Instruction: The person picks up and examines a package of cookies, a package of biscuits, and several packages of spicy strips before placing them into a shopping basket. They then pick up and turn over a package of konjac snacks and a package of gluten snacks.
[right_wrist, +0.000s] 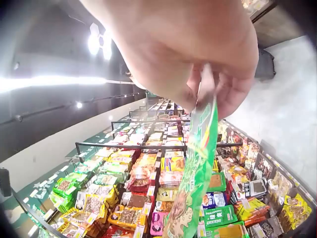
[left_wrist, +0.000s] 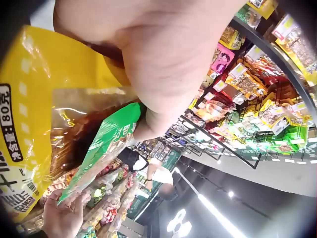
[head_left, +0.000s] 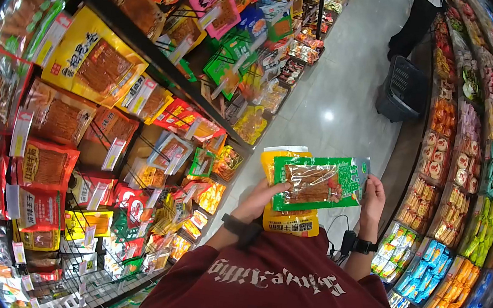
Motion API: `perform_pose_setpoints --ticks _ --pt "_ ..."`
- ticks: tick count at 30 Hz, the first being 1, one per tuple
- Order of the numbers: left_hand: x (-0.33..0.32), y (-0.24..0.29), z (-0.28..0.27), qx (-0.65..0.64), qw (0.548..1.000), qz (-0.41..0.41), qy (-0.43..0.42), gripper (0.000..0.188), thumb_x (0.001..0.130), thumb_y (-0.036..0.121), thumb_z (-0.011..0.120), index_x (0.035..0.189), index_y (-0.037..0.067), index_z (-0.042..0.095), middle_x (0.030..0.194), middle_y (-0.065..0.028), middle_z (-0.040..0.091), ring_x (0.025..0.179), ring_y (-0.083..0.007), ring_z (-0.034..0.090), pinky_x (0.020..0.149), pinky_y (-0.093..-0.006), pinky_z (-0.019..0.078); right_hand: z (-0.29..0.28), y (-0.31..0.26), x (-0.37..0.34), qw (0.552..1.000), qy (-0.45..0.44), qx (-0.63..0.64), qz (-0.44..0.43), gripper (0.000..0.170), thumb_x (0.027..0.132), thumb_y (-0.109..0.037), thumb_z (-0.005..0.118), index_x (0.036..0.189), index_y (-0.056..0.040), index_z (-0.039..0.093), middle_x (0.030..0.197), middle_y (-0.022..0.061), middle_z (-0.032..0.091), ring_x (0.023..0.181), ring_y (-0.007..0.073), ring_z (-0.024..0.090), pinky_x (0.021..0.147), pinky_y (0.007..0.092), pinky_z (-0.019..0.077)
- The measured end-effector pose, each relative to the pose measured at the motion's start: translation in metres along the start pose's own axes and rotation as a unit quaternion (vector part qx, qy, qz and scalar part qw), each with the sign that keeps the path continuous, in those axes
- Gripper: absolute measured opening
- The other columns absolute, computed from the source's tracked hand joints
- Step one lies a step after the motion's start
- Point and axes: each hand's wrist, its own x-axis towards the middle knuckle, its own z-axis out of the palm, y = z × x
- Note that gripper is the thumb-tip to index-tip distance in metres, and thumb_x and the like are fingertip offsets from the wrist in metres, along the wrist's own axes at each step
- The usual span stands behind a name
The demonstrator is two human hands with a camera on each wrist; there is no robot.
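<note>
A green snack packet (head_left: pixel 316 184) with a clear window lies over a yellow packet (head_left: pixel 290 221) in front of the person's chest. The left hand (head_left: pixel 262 199) grips both at their left side, its thumb on the green one. At the green packet's right end, the right hand (head_left: pixel 373 197) pinches the edge. In the left wrist view the yellow packet (left_wrist: pixel 29 99) is close, with the green packet (left_wrist: pixel 106 144) angled beside it under the left hand (left_wrist: pixel 158 54). The right wrist view shows the right hand (right_wrist: pixel 198 54) pinching the green packet (right_wrist: pixel 198 163) edge-on.
Hanging racks of packets (head_left: pixel 103 69) line the left. Shelves of wrapped snacks (head_left: pixel 446 178) curve along the right. A dark basket (head_left: pixel 403 90) stands on the aisle floor (head_left: pixel 336 73), near another person's legs (head_left: pixel 412 30).
</note>
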Motion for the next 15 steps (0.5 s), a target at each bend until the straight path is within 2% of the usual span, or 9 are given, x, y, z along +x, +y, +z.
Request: perform_pose_setpoints --ticks 1,3,5,10,13,15 --pt "0.007 0.0 0.004 -0.003 1.0 -0.014 -0.004 0.043 0.101 0.014 0.064 0.14 0.0 0.054 0.132 -0.0082 0.065 0.12 -0.0182 0.062 0.104 -0.0346 0.0488 -0.011 0.005 0.011 1.0 0.015 0.015 -0.009 0.024 0.105 -0.013 0.061 0.127 -0.0044 0.063 0.105 -0.0013 0.069 0.087 0.0039 0.058 0.078 0.0194 0.0457" --pt "0.022 0.006 0.012 -0.01 0.999 -0.042 -0.014 0.047 0.102 0.014 0.062 0.145 0.0 0.05 0.14 -0.011 0.061 0.126 -0.0209 0.059 0.109 -0.0365 0.0471 -0.008 -0.011 0.017 0.994 0.095 0.058 -0.014 0.026 0.103 -0.017 0.064 0.127 -0.0062 0.063 0.111 0.0003 0.07 0.091 0.006 0.06 0.081 0.0233 0.0482" --pt "0.04 0.011 0.016 -0.018 0.999 -0.048 -0.016 0.047 0.102 0.014 0.061 0.145 0.0 0.049 0.14 -0.0112 0.06 0.127 -0.0215 0.059 0.109 -0.0371 0.0476 -0.013 -0.016 0.023 0.986 0.152 0.07 -0.01 0.027 0.103 -0.02 0.065 0.127 -0.0071 0.063 0.113 0.0014 0.07 0.092 0.0074 0.061 0.082 0.0249 0.0493" --pt "0.097 0.022 0.014 -0.083 0.992 -0.076 -0.06 0.047 0.102 0.013 0.06 0.145 0.0 0.048 0.141 -0.012 0.06 0.127 -0.0234 0.061 0.11 -0.0393 0.0488 -0.044 -0.003 0.061 0.981 0.163 0.102 0.018 0.026 0.103 -0.02 0.065 0.126 -0.0109 0.062 0.099 -0.0029 0.066 0.087 0.006 0.06 0.078 0.0234 0.0477" --pt "0.144 0.034 0.014 -0.106 0.987 -0.101 -0.065 0.048 0.101 0.012 0.061 0.146 0.001 0.048 0.142 -0.0124 0.06 0.127 -0.024 0.061 0.111 -0.0401 0.049 -0.036 -0.011 0.088 0.983 0.155 0.093 0.025 0.027 0.103 -0.018 0.064 0.128 -0.0108 0.06 0.1 -0.0029 0.065 0.088 0.0058 0.06 0.08 0.0241 0.0472" --pt "0.18 0.04 0.012 -0.136 0.981 -0.112 -0.081 0.049 0.1 0.012 0.061 0.146 0.001 0.048 0.142 -0.0125 0.06 0.127 -0.0241 0.061 0.111 -0.0404 0.0488 -0.002 -0.035 0.101 0.986 0.151 0.067 0.033 0.03 0.102 -0.018 0.065 0.131 -0.0124 0.06 0.1 -0.003 0.065 0.093 0.008 0.06 0.084 0.0254 0.0465"
